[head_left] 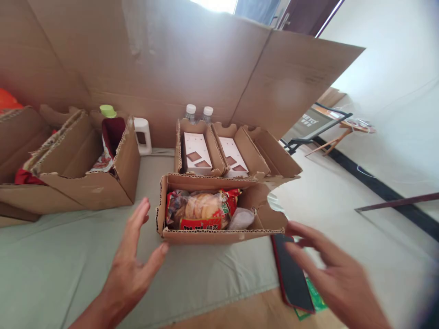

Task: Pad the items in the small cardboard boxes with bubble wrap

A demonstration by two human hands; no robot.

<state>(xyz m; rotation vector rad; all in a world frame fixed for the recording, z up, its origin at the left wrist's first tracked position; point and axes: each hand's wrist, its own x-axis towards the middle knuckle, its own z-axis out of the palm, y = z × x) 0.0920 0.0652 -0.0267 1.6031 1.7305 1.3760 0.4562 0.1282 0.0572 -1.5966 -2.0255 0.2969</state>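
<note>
An open cardboard box (212, 236) stands lengthwise in front of me. Inside lies a red and clear snack bag (202, 210) showing round, pale brown pieces, with a small whitish translucent packet (242, 219) to its right. My left hand (132, 260) hovers just off the box's left end, thumb and fingers spread, holding nothing. At the opposite end is my right hand (329, 265), its thumb and fingers parted around the near right corner. Whether its fingertips touch the cardboard I cannot tell.
Behind are narrow cardboard boxes, two holding white cartons (198, 148), and two white-capped bottles (190, 112). Larger cardboard boxes (92, 194) stand left, beside a white-handled jug (143, 136). A dark, red-edged flat device (294, 276) lies below my right hand. A cardboard wall (171, 68) rises behind.
</note>
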